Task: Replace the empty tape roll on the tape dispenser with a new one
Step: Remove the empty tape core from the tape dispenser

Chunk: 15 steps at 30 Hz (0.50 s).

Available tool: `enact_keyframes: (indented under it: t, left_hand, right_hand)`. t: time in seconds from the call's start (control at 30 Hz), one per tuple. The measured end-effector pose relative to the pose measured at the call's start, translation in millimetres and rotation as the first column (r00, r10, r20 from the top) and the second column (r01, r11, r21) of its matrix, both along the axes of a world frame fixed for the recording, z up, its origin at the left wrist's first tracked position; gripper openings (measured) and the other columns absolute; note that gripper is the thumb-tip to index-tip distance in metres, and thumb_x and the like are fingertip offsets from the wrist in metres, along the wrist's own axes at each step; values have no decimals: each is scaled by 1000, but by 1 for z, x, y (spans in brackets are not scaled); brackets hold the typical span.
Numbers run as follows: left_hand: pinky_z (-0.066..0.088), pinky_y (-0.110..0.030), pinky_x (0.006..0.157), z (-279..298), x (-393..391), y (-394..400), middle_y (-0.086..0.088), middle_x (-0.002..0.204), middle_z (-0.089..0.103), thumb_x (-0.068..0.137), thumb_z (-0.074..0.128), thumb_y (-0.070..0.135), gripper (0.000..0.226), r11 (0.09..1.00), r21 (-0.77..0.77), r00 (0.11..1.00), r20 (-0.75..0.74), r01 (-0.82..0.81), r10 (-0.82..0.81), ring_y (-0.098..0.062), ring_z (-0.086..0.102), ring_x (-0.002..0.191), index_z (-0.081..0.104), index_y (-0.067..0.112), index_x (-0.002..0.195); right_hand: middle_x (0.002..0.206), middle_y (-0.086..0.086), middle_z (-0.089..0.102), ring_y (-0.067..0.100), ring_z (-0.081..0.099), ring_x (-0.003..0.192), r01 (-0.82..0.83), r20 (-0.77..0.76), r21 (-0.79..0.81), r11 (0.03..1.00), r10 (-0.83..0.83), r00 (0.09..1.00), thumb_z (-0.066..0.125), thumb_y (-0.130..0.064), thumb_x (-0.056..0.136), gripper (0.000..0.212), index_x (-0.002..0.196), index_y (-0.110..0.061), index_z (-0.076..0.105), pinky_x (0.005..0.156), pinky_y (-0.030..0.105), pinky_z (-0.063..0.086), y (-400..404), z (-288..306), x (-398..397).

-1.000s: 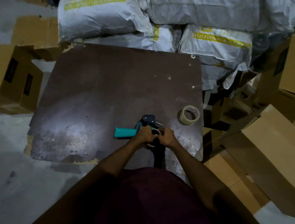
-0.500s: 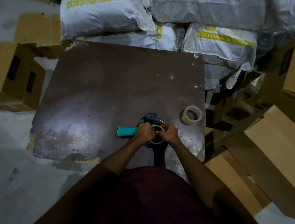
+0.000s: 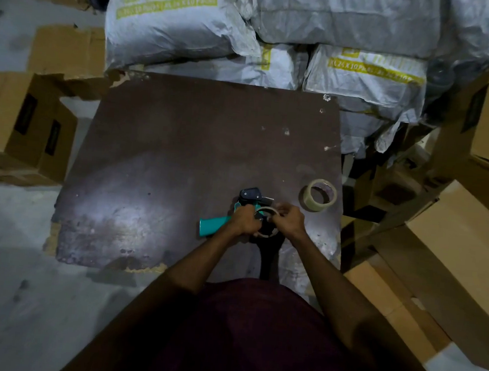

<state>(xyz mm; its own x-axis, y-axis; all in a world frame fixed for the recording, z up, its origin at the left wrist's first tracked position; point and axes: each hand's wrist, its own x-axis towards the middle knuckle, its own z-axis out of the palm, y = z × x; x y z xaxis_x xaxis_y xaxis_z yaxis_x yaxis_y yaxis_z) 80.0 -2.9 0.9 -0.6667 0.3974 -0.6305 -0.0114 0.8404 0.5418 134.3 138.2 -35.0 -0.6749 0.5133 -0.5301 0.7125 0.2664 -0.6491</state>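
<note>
Teal plastic is the first thing that pops in the head view: the handle of the tape dispenser (image 3: pixel 236 214) sticks out to the left, lying on a dark brown board (image 3: pixel 181 150) that serves as the work surface, near its front right part. Its black head end points away from the person, toward the far side of the board. Left hand (image 3: pixel 243 220) is wrapped around the dispenser body right where the handle meets the frame, fingers curled closed on it. Right hand (image 3: pixel 289 220) is right next to it, fingertips pinching the empty tape roll (image 3: pixel 265 213), which looks like just a thin pale cardboard ring. The ring sits at the dispenser's hub area, but honestly I can't tell if it's seated on the spindle or already lifted clear, the hands cover too much and the lighting is dim. New tape roll (image 3: pixel 318 195) sits flat on the board just beyond and to the right of the right hand, close to the board's right edge, not touching either hand. It's clear-ish tape on a pale core, hole facing up. Behind the board there's a pile of white woven sacks (image 3: pixel 280 28) with yellow print. Cardboard boxes (image 3: pixel 21 124) sit on the floor to the left, and more are stacked on the right. Bottom of the frame is the person's dark maroon shirt (image 3: pixel 239 333) and both bare forearms reaching forward.
</note>
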Motion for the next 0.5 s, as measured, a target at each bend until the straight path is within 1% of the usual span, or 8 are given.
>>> enact_keyframes:
  t: [0.03,0.1,0.17,0.23,0.33,0.43,0.5]
  left_hand:
    - [44,-28,76,-2,1,1,-18,113,69,94,59,16,28,1000,-6,1000,-6,-12,12,-30,65,105,65,-1,116]
    - [43,-28,74,-4,2,2,-18,112,70,95,59,17,27,1000,-14,1000,-25,-11,11,-28,65,100,66,0,115]
    - [46,-30,73,-6,0,4,-19,111,71,94,60,19,28,1000,-20,1000,-26,-9,8,-28,67,98,66,0,113]
    - [50,-33,77,-8,-2,4,-19,112,71,93,62,21,30,1000,-23,999,-29,-15,14,-31,68,101,67,0,113]
    - [52,-36,82,-9,-4,3,-20,112,71,90,66,21,31,1000,-22,998,-54,-21,20,-32,67,103,67,-1,112]
    - [53,-37,87,-11,-1,3,-21,112,71,90,66,20,31,998,-28,995,-88,-51,49,-34,66,104,68,-2,111]
    - [51,-36,87,-11,2,5,-20,114,70,91,64,19,30,997,-28,992,-100,-74,70,-34,66,107,69,-1,112]
  right_hand:
    - [93,9,75,22,69,88,-28,48,41,999,26,998,80,-18,67,32,97,-10,74,78,32,57,0,0,1]
    - [89,14,74,28,69,85,-36,114,84,996,26,993,77,-20,69,25,90,-7,74,71,34,57,-3,1,2]
    - [89,17,74,31,70,86,-22,112,106,994,10,994,76,-19,72,21,87,-5,75,70,35,57,-6,1,2]
    - [91,18,74,31,70,88,-26,78,105,994,18,997,75,-18,74,20,90,-6,76,76,37,59,-8,3,2]
    - [93,13,76,27,71,90,-44,28,50,998,43,999,73,-16,75,23,98,-12,78,77,32,57,-5,2,8]
    - [103,10,76,25,70,98,-31,22,-24,999,32,999,70,-17,79,31,109,-17,77,82,31,56,-6,0,14]
    - [106,10,76,24,69,99,-15,10,-40,999,15,1000,69,-18,80,33,113,-17,76,83,29,56,-8,0,15]
